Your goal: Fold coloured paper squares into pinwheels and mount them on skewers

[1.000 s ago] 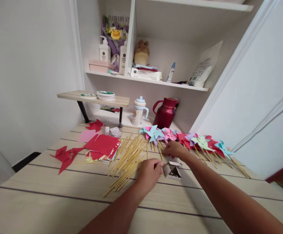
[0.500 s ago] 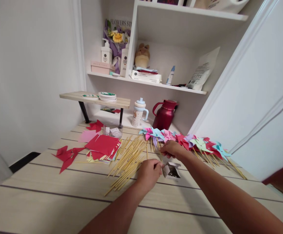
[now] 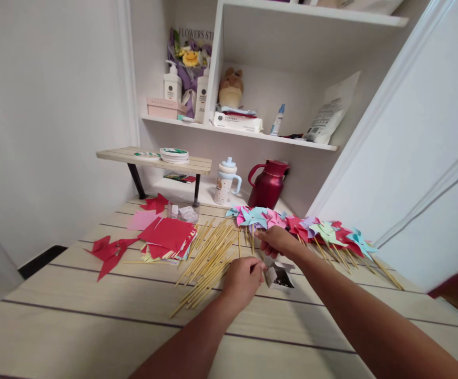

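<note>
1. Head view, left hand (image 3: pixel 243 276): rests on the worktop (image 3: pixel 94 321), fingers curled narrow with the tips at the near-left edge of a small open box (image 3: pixel 278 275); whether anything is pinched between them cannot be told.
2. Head view, right hand (image 3: pixel 278 240): lies just behind the box, fingers closed on the stick of a blue pinwheel (image 3: pixel 254 216) at the left end of the pinwheel row.
3. Small open box: white card, flaps up, dark small contents inside; it sits on the worktop between the two hands, touching or nearly touching the left fingertips.
4. Row of finished pinwheels (image 3: pixel 323 231): pink, red, green, purple and blue heads on wooden sticks, laid overlapping along the far right of the worktop, from the right hand outward to the right.
5. Loose bamboo sticks (image 3: pixel 207 255): a spread bundle lying diagonally, just left of the left hand.
6. Paper stack (image 3: pixel 168 237): red squares on top of mixed colours, left of the sticks; a pink sheet (image 3: pixel 142 219) behind it and cut red pieces (image 3: pixel 108 250) further left.
7. Rear of worktop: a dark red jug (image 3: pixel 268 184) and a lidded cup with handle (image 3: pixel 226 181) stand upright side by side against the wall.
8. Wall shelf (image 3: pixel 236 134) above: pump bottles, a boxed item, a soft toy and a pouch.
</note>
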`<action>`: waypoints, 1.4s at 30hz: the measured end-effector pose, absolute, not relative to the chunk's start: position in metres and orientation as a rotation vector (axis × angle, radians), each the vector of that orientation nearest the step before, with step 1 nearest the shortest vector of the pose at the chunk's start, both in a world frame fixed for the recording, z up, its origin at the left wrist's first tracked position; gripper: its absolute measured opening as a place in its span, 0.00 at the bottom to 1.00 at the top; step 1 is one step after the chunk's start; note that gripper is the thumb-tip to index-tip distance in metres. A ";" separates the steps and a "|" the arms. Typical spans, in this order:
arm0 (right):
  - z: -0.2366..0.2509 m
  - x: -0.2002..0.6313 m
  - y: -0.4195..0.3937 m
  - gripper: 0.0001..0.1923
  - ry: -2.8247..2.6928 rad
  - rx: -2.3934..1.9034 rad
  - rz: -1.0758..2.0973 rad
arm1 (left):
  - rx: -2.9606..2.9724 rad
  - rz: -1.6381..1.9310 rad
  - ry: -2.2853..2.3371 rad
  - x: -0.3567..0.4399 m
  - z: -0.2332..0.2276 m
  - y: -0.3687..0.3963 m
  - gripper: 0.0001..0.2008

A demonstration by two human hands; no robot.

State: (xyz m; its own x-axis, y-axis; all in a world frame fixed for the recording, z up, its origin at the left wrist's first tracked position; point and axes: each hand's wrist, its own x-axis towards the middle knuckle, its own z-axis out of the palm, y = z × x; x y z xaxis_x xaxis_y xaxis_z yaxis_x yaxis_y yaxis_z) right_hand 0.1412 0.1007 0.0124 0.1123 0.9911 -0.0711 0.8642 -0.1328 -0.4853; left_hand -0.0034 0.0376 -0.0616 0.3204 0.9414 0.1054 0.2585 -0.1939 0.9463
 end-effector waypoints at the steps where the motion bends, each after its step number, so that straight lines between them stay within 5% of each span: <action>1: 0.013 0.146 0.101 0.17 -1.783 -2.053 0.569 | 1.661 0.928 1.097 -0.004 -0.062 0.038 0.15; 6: 0.023 0.173 0.087 0.17 -1.528 -1.896 0.549 | 1.657 0.931 1.091 -0.005 -0.060 0.038 0.16; 10: 0.023 0.183 0.055 0.32 -1.386 -1.672 0.399 | 1.639 0.951 1.089 -0.004 -0.057 0.036 0.16; 22: -0.031 0.140 -0.039 0.19 -2.101 -0.836 0.198 | 1.618 1.263 1.386 -0.022 -0.056 0.037 0.18; 30: -0.043 0.119 -0.043 0.20 -2.652 -0.868 0.369 | 1.868 1.385 1.613 -0.042 -0.031 0.030 0.19; 35: -0.040 0.121 -0.042 0.19 -2.589 -0.956 0.589 | 2.128 1.252 1.784 -0.092 0.004 0.046 0.13; 42: -0.040 0.126 -0.028 0.15 -2.327 -1.085 0.885 | 2.340 0.687 1.921 -0.170 0.016 0.063 0.26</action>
